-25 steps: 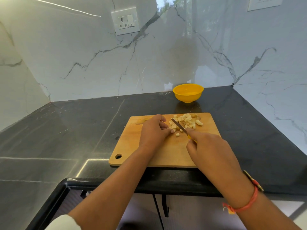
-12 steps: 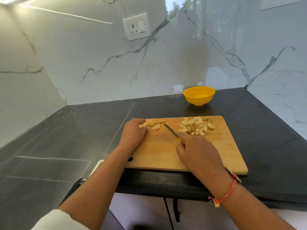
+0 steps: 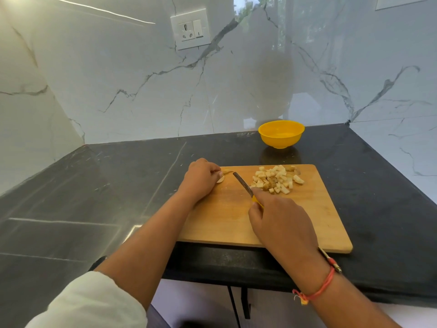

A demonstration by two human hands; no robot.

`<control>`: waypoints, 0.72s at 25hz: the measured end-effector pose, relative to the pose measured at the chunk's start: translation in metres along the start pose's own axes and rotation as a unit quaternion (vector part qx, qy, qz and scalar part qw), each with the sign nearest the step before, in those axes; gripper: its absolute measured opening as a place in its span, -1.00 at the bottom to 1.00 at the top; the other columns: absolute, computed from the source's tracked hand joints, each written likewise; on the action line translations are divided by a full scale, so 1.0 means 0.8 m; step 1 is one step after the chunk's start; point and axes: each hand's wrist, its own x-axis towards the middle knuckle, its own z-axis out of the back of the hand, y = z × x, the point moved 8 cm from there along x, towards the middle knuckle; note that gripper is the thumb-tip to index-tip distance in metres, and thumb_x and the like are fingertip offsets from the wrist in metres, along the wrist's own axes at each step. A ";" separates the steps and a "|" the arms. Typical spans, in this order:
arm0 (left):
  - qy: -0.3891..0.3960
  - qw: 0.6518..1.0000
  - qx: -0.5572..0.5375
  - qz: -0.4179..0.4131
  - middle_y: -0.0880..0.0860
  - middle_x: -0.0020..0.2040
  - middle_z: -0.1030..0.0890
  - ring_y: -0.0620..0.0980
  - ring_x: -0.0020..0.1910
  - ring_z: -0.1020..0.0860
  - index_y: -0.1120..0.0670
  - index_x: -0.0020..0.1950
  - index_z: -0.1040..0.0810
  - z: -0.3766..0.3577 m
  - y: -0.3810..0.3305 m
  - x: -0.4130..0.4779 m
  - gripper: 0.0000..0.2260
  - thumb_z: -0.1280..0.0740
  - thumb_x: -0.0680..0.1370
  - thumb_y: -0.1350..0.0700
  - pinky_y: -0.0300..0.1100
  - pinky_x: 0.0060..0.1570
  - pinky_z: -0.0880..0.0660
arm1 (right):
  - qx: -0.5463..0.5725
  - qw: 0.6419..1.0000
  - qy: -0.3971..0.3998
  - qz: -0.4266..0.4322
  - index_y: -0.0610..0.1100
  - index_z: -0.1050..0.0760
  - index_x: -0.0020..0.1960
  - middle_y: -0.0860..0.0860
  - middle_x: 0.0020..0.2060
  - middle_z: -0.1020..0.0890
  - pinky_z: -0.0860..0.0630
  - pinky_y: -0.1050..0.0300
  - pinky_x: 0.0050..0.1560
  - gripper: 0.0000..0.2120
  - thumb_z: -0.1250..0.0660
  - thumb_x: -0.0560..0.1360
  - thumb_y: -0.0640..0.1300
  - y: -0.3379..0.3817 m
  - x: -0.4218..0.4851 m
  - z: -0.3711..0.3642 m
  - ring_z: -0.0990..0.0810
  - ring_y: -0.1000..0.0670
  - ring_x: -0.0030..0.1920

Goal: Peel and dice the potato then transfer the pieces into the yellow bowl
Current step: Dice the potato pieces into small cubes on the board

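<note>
At the far left corner of the cutting board (image 3: 314,223) the left hand (image 3: 201,178) pinches a pale potato piece (image 3: 221,179), while the right hand (image 3: 281,223) grasps the yellow-handled knife (image 3: 242,184), blade angled toward that piece. The diced potato (image 3: 275,179) lies heaped by the board's far edge; the yellow bowl (image 3: 281,134) stands on the counter (image 3: 94,185) beyond it.

1. My bowl (image 3: 281,133) is bright yellow, plain inside and out.
2. The cutting board (image 3: 319,209) is light tan wood with a faint grain.
3. My potato dice (image 3: 274,179) are pale cream, a few with brown patches. The potato strip (image 3: 221,180) is the same cream.
4. My knife (image 3: 242,184) has a grey steel blade and a yellow handle.
5. The countertop (image 3: 94,185) is black, crossed by thin pale lines.
6. The wall (image 3: 118,79) is white marble with grey veins, and its socket plate (image 3: 190,29) is plain white.
7. The thread (image 3: 324,286) on my right wrist is orange-red, and my left sleeve (image 3: 89,301) is white.
</note>
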 end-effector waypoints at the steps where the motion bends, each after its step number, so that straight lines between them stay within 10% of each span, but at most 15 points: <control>1: -0.003 1.000 -0.003 0.001 0.03 0.16 -0.60 0.01 0.10 -0.54 0.03 0.21 -0.66 0.000 0.001 0.002 -0.77 -0.31 0.63 0.02 -0.15 0.15 -0.47 | 0.000 1.000 0.000 -0.002 0.11 -0.41 0.46 0.12 -0.13 -0.65 -0.42 0.24 -0.35 -0.59 -0.14 0.63 0.06 0.000 0.000 0.000 -0.45 0.11 -0.31; 13: -0.136 0.987 -0.078 -0.044 -0.08 -0.04 -0.62 -0.15 -0.08 -0.53 0.04 0.07 -0.63 0.044 -0.024 -0.026 -0.87 -0.28 0.65 0.13 -0.29 -0.06 -0.44 | 0.010 1.000 0.005 -0.010 0.09 -0.40 0.47 0.12 -0.12 -0.65 -0.52 0.21 -0.26 -0.58 -0.14 0.63 0.06 -0.001 0.001 -0.001 -0.53 0.12 -0.25; 18: -0.095 0.988 -0.115 -0.043 -0.15 -0.08 -0.64 -0.25 -0.11 -0.54 -0.01 0.06 -0.66 0.043 -0.040 -0.080 -0.88 -0.32 0.63 0.09 -0.43 -0.09 -0.41 | 0.049 0.998 0.001 -0.027 0.07 -0.40 0.47 0.14 -0.25 -0.55 -0.24 0.31 -0.41 -0.58 -0.15 0.63 0.04 -0.006 0.002 0.004 -0.43 0.15 -0.34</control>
